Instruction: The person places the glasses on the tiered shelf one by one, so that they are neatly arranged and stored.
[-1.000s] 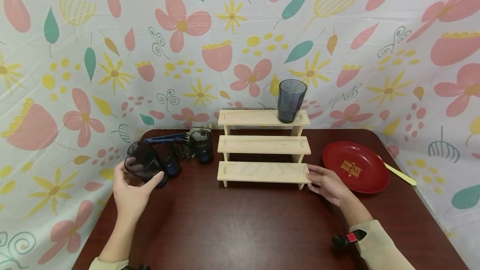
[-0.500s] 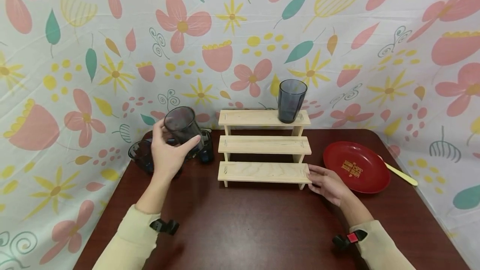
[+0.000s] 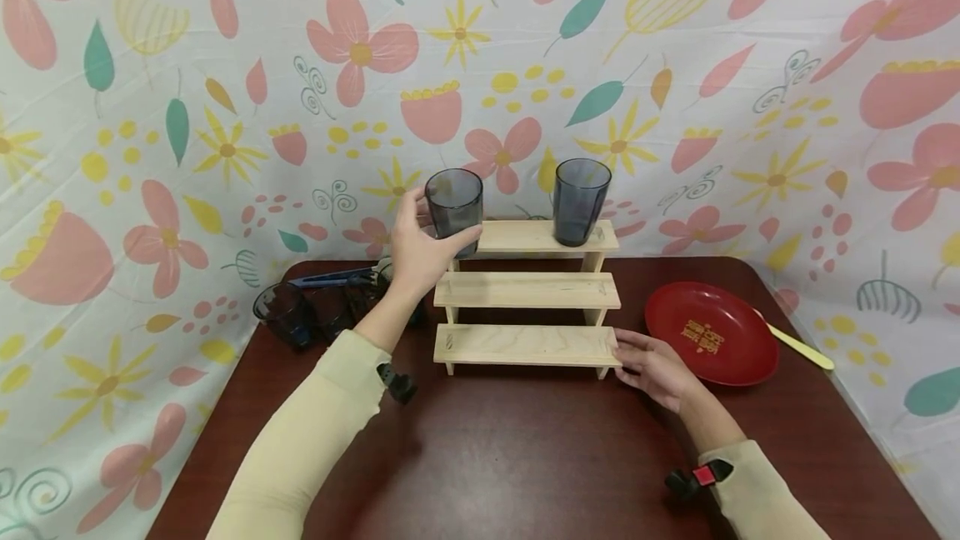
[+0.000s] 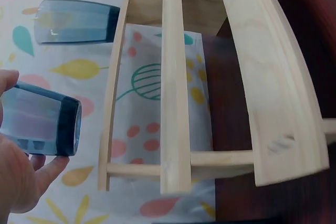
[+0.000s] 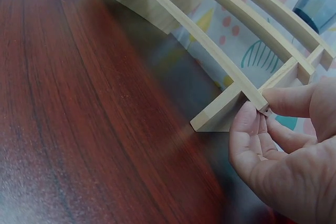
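My left hand (image 3: 422, 250) grips a tinted drinking glass (image 3: 454, 205), thumb on the near side, by the left end of a three-tier wooden shelf (image 3: 525, 290). In the left wrist view a gap separates the base of this glass (image 4: 39, 119) from the top tier (image 4: 113, 103). A matching glass (image 3: 581, 202) stands upright at the right end of that tier. My right hand (image 3: 654, 372) pinches the right end of the lowest tier. Thumb and fingers on that corner show clearly in the right wrist view, where the hand (image 5: 283, 150) fills the lower right.
On the left of the dark red-brown table (image 3: 480, 457) are more dark glasses (image 3: 288, 315), partly behind my left arm, and a blue-handled utensil (image 3: 330, 278). A red plate (image 3: 712, 336) lies at right, with a yellow handle (image 3: 798, 347) beside it. Flowered cloth (image 3: 480, 65) hangs behind.
My left hand has carried the glass from the group at the left, up and rightward to the top tier's left end. My right hand keeps its place on the lowest tier.
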A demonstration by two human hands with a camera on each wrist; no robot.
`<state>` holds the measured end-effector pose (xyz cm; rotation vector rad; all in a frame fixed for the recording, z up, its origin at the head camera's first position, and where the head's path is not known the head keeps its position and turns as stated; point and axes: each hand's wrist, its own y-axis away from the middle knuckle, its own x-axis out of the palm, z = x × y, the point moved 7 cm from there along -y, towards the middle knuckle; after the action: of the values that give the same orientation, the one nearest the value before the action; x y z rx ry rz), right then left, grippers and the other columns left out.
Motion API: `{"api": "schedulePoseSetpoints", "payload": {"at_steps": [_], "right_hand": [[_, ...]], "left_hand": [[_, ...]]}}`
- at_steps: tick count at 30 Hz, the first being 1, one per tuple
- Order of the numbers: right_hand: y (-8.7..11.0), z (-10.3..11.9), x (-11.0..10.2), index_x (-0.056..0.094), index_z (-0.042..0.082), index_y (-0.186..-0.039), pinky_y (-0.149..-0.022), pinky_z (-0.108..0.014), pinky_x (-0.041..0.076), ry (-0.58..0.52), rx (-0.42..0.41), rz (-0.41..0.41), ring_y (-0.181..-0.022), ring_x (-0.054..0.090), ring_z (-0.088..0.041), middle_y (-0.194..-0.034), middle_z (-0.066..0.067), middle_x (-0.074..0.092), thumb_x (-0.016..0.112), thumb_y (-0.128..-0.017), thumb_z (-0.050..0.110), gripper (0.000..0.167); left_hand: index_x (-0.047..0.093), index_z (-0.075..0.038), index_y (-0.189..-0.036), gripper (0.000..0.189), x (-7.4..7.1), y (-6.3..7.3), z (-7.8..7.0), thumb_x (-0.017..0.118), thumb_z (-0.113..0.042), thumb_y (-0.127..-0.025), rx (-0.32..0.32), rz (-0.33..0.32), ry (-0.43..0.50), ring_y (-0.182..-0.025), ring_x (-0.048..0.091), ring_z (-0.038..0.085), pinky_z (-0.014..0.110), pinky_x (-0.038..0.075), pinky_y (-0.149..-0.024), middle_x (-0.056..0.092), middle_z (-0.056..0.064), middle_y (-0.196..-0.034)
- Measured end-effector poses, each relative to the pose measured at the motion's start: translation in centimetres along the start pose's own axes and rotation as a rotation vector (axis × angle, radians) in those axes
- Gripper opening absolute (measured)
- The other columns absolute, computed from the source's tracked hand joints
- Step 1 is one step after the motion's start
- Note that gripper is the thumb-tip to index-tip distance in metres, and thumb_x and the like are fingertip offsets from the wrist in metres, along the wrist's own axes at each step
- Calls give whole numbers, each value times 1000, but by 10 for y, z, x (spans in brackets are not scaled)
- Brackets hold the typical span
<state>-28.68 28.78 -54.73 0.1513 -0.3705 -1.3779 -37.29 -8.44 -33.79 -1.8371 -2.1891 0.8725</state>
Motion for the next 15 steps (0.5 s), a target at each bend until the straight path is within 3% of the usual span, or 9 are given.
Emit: {"api": "schedulePoseSetpoints", "payload": {"at_steps": [7,15], "right_hand": [[0,0,0,20,-6,-160,-85,-30,56,7,-1,-9,-101,64,-13,-124,-2,60,59,-106,12,69],[-1,-1,-1,19,-5,-161,-86,-30,55,11,-4,-3,-102,64,-12,-125,-2,59,58,-107,13,69]], "left_hand": [[50,-22,-145,84,33,-15,5,92,-48,-77,-70,32,-41,-111,58,21,39,53,-90,56,5,-126],[51,-18,-144,84,46,-24,10,93,-46,-76,-68,10,-94,-104,58,21,38,51,-88,57,6,-118]]}}
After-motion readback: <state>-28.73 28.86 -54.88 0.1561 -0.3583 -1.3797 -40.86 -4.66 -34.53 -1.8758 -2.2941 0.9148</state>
